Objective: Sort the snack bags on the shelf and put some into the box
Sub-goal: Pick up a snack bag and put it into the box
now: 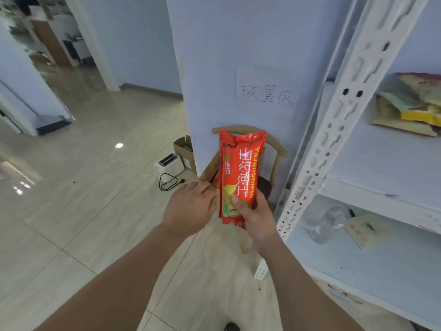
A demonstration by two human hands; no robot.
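A red snack bag (241,168) with white characters stands upright in front of me. My right hand (254,218) grips its lower end, thumb pressed on the front. My left hand (188,206) is at the bag's left edge, fingers curled against what looks like a second red bag behind it. Several yellow and green snack bags (410,103) lie piled on an upper shelf of the white metal rack (343,111) at the right. No box for the bags is clearly in view.
A wooden chair (274,149) stands behind the bag against a white pillar bearing a handwritten paper sign (265,88). A toaster (169,162) with its cord and an open cardboard box (185,149) sit on the tiled floor. A clear jar (324,223) and a flat packet (367,230) occupy a lower shelf.
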